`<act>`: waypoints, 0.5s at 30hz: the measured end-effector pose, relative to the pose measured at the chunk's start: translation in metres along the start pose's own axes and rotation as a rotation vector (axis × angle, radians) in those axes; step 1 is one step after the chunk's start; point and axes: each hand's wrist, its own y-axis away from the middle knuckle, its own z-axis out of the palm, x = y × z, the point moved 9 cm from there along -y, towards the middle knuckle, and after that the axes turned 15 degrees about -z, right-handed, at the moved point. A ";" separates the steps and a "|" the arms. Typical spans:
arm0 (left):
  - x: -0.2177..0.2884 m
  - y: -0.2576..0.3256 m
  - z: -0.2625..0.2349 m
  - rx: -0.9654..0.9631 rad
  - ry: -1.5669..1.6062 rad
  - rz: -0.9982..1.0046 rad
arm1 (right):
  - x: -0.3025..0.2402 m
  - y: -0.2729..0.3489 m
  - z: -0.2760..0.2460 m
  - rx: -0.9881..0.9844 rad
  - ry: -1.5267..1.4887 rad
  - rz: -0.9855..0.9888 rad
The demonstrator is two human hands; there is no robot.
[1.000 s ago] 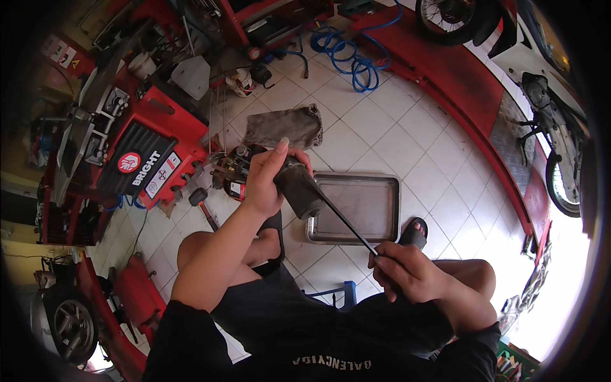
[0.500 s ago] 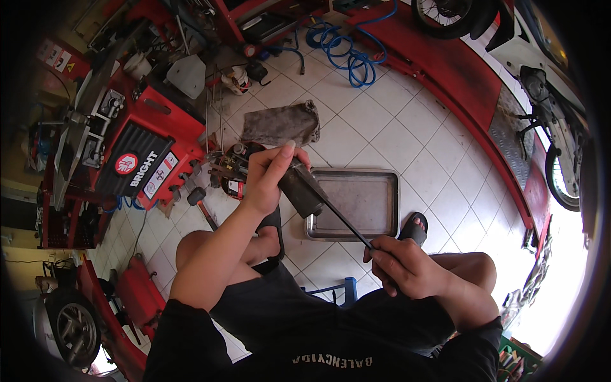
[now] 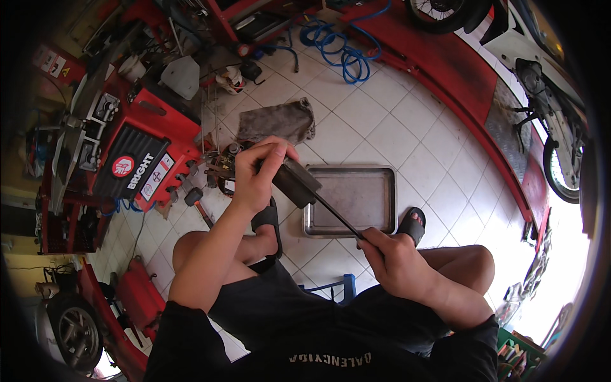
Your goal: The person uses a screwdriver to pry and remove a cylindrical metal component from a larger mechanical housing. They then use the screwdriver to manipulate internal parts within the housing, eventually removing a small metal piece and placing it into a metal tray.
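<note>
My left hand (image 3: 259, 175) is wrapped round the upper end of a dark, grimy metal cylinder (image 3: 295, 182), held tilted in front of me. From the cylinder's lower right side a thin dark rod (image 3: 337, 214) slants down to my right hand (image 3: 396, 262), whose fingers are closed round its near end. The rod's far tip meets the cylinder near its lower edge; whether it goes inside or lies against it, I cannot tell. Beneath and to the right, a shallow metal tray (image 3: 393, 198) lies on the tiled floor.
A grey rag (image 3: 277, 121) lies beyond my hands. To the left are a hammer (image 3: 193, 197), an assembly of parts (image 3: 224, 170) and a red machine (image 3: 137, 153). A blue hose (image 3: 347, 54) coils ahead. A red platform (image 3: 445, 76) and motorcycle (image 3: 531, 83) stand right.
The right hand has rolled over and shifted slightly up and left, its back now facing up. The cylinder has turned a little with the left hand, which keeps its grip.
</note>
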 end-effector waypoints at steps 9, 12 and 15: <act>-0.008 -0.003 -0.003 0.074 -0.154 -0.088 | 0.010 -0.012 -0.014 0.035 0.642 -0.033; -0.020 -0.004 -0.002 0.003 -0.141 -0.210 | 0.048 -0.004 0.010 -0.121 -0.203 0.159; -0.031 -0.004 0.006 -0.109 -0.163 -0.362 | 0.041 0.008 0.052 -0.216 -0.842 0.427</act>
